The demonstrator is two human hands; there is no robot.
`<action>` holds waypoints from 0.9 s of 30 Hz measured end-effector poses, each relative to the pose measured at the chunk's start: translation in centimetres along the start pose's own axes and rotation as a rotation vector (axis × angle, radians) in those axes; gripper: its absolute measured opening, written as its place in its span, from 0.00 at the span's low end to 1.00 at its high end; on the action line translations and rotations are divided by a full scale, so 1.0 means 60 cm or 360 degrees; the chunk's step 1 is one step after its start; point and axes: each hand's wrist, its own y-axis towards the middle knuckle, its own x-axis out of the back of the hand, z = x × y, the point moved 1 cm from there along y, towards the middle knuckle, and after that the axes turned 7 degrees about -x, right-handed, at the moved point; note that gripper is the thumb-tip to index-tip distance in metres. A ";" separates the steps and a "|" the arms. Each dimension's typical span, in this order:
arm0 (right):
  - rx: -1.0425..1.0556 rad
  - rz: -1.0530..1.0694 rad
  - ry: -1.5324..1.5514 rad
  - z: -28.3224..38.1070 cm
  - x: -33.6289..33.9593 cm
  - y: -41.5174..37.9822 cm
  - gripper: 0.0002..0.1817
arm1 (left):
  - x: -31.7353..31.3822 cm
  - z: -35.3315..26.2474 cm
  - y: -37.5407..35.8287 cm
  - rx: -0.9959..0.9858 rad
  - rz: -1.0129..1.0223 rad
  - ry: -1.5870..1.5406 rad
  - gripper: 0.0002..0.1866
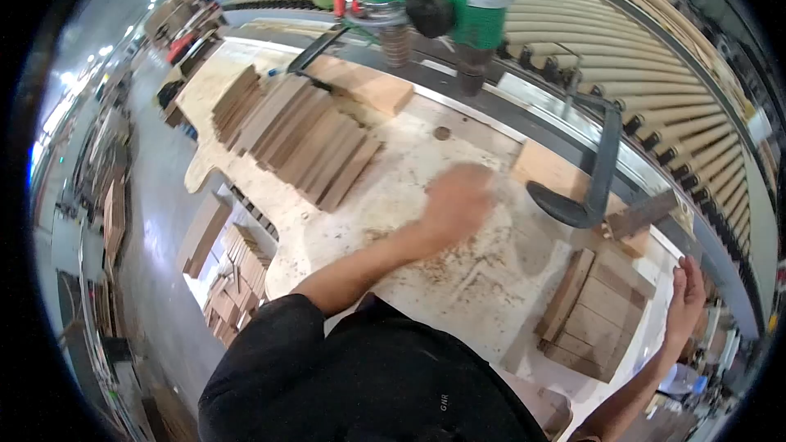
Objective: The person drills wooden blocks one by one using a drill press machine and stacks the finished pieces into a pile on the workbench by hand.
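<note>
My left hand point(458, 206) is over the middle of the pale work board point(393, 188), smeared by motion, so its fingers cannot be made out. Sawdust point(467, 266) lies scattered on the board just below it. My right hand point(688, 299) is at the board's right edge, its fingers stretched out and nothing visible in them. Beside it, to the left, several wooden blocks point(602, 311) lie packed together, one narrow piece standing along their left side. A long row of wooden strips point(303, 135) leans together on the left of the board.
A green drilling machine point(487, 8) stands over the back edge. Black clamps point(602, 168) hold light wood pieces point(368, 86) along the back. Behind runs a roller conveyor point(655, 106). More wood pieces point(233, 295) are stacked below on the left, by the floor point(160, 237).
</note>
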 end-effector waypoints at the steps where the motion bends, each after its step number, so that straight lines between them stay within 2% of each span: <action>1: 0.0043 0.0011 -0.0068 0.045 -0.007 0.013 0.25 | 0.039 0.034 -0.007 0.0105 -0.0173 0.0207 0.21; 3: 0.0117 0.0106 -0.0118 0.110 -0.038 0.042 0.26 | 0.121 0.094 -0.016 0.0718 0.0250 0.0608 0.22; 5: 0.0220 0.0222 -0.0109 0.145 -0.065 0.076 0.25 | 0.155 0.151 -0.064 0.0741 0.0337 0.1109 0.20; 8: 0.0282 0.0352 -0.0195 0.235 -0.121 0.106 0.24 | 0.139 0.211 -0.145 0.0473 -0.0009 0.1440 0.22; 11: 0.0385 0.0470 -0.0164 0.295 -0.174 0.135 0.24 | 0.123 0.207 -0.156 0.0470 -0.0139 0.1450 0.21; 14: 0.0513 0.0598 -0.0100 0.330 -0.216 0.161 0.24 | 0.126 0.205 -0.158 0.0536 -0.0179 0.1213 0.19; 16: 0.0570 0.0663 -0.0068 0.354 -0.233 0.179 0.26 | 0.119 0.193 -0.146 0.0414 -0.0249 0.1016 0.17; 17: 0.0578 0.0695 -0.0040 0.360 -0.241 0.194 0.26 | 0.112 0.186 -0.138 0.0352 -0.0282 0.0909 0.16; 20: 0.0561 0.0752 0.0021 0.381 -0.267 0.240 0.26 | 0.083 0.176 -0.073 0.0213 0.0000 0.0669 0.15; 23: 0.0468 0.0754 0.0038 0.423 -0.285 0.261 0.25 | 0.060 0.183 0.016 -0.0097 -0.0023 0.0555 0.14; 27: 0.0446 0.0796 0.0053 0.445 -0.293 0.289 0.24 | 0.013 0.263 0.079 -0.0459 -0.0077 0.0664 0.15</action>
